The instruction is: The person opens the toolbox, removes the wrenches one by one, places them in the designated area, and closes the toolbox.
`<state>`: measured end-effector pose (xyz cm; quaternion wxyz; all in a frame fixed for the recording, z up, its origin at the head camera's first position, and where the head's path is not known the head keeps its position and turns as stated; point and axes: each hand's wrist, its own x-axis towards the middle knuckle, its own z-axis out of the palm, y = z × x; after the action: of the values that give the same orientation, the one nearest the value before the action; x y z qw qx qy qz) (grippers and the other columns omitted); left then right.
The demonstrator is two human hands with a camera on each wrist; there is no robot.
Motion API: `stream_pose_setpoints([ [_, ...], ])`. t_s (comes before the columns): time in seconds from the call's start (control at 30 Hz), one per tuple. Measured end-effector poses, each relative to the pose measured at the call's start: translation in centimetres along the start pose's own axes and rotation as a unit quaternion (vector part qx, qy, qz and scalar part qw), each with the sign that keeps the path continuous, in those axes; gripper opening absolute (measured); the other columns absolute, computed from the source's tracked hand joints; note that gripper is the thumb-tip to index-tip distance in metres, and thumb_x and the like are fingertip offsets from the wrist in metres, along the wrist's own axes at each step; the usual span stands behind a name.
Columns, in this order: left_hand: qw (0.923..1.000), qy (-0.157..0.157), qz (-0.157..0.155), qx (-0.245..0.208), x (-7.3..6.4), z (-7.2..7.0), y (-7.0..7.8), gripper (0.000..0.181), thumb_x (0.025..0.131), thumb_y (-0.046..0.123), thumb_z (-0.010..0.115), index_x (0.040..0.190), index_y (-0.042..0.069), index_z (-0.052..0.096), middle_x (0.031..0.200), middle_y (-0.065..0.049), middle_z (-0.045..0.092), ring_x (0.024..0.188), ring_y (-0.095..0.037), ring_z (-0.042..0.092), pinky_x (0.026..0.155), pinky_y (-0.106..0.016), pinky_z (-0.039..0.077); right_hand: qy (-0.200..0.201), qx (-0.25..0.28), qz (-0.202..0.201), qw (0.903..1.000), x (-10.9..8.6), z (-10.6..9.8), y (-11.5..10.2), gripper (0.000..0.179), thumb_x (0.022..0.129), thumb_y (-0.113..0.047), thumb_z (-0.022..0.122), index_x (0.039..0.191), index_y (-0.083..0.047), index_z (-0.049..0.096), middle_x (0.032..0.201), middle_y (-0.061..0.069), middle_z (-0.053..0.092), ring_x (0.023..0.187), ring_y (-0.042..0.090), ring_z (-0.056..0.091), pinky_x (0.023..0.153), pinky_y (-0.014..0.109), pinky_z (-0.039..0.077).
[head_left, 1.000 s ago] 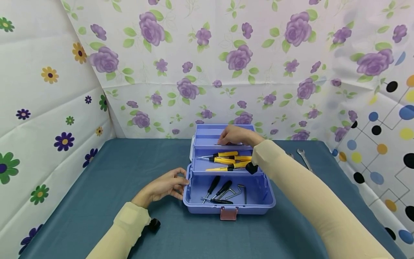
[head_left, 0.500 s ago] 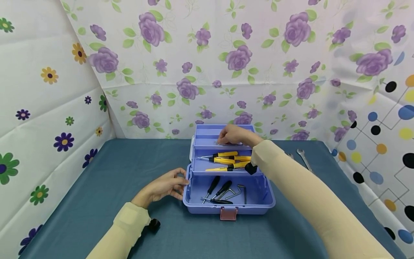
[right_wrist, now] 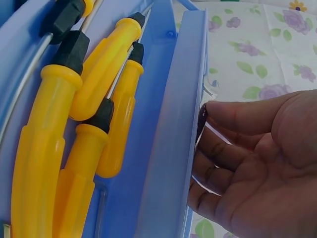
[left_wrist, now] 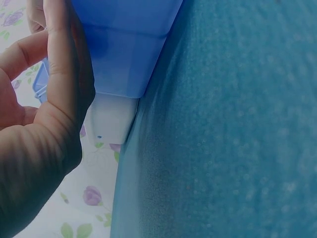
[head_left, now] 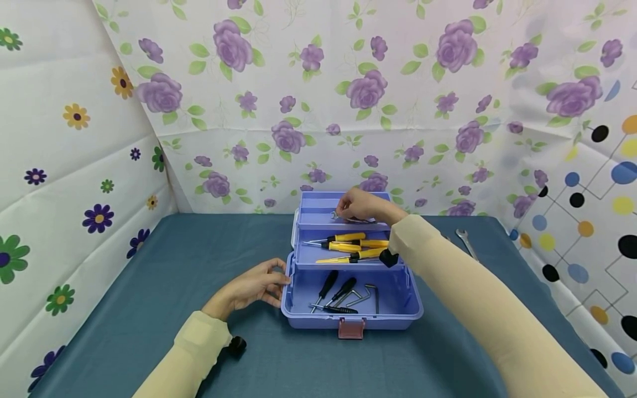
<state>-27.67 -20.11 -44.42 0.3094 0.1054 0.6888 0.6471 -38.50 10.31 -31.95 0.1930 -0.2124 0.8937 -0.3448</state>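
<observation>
A blue toolbox point(head_left: 303, 320) stands with its lid and trays raised in stepped tiers. My left hand point(head_left: 256, 284) rests at its left side, fingertips touching the rim; in the left wrist view one finger stretches along the outer wall. Over the top tray point(head_left: 318, 222), my right hand point(head_left: 360, 204) pinches a silver wrench point(head_left: 335, 215) between thumb and fingers. Its open end peeks out left of the fingertips, while the hand hides much of the rest. In the right wrist view, the tray wall covers most of it.
Yellow-handled screwdrivers point(head_left: 345, 246) lie in the middle tray. Black-handled screwdrivers point(head_left: 328, 284) and hex keys point(head_left: 376, 298) fill part of the bottom compartment. Another wrench point(head_left: 466, 243) lies on the teal cloth at the right, partly behind the right sleeve. Flowered sheets hang behind the table.
My right hand has risen slightly within the top tray, and the wrench's open end shows more clearly. The left hand and toolbox have stayed put.
</observation>
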Motion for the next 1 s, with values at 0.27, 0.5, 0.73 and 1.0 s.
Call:
stream_pose_setpoints([
  [0.27,1.0,0.001,-0.001,0.0,0.1,0.0,0.1,0.036,0.101,0.015,0.065,0.125,0.001,0.042,0.088,-0.012,0.067,0.073,-0.018,0.068,0.067,-0.035,0.065,-0.016,-0.015,-0.009,0.9997,-0.4,-0.3,-0.1,0.016,0.101,0.0,0.06,0.114,0.005,0.069,0.11,0.016,0.067,0.07,0.016,0.045,0.071,0.032,0.046],
  [0.5,1.0,0.002,-0.002,0.001,0.0,0.1,0.1,0.035,0.101,0.015,0.064,0.125,0.001,0.042,0.088,-0.012,0.067,0.073,-0.018,0.068,0.068,-0.036,0.065,0.02,-0.004,-0.004,0.9998,-0.5,-0.8,-0.3,0.021,0.098,-0.001,0.067,0.118,0.004,0.071,0.106,0.016,0.072,0.084,0.028,0.061,0.079,0.041,0.054],
  [0.73,1.0,0.001,0.0,0.0,-0.1,0.1,0.1,0.035,0.101,0.015,0.064,0.125,0.001,0.042,0.087,-0.012,0.066,0.073,-0.018,0.068,0.068,-0.035,0.065,0.085,0.037,-0.032,0.9951,-0.7,-1.7,0.0,0.02,0.102,-0.002,0.063,0.119,0.008,0.066,0.103,0.019,0.071,0.089,0.03,0.063,0.076,0.042,0.057],
  [1.0,1.0,0.004,-0.001,-0.001,0.0,0.0,0.0,0.036,0.101,0.015,0.065,0.125,0.001,0.042,0.087,-0.012,0.067,0.073,-0.018,0.068,0.066,-0.034,0.065,0.126,0.064,-0.029,0.9896,-1.4,-3.0,1.1,0.021,0.106,-0.006,0.06,0.121,0.007,0.062,0.108,0.019,0.065,0.088,0.029,0.063,0.083,0.048,0.061],
])
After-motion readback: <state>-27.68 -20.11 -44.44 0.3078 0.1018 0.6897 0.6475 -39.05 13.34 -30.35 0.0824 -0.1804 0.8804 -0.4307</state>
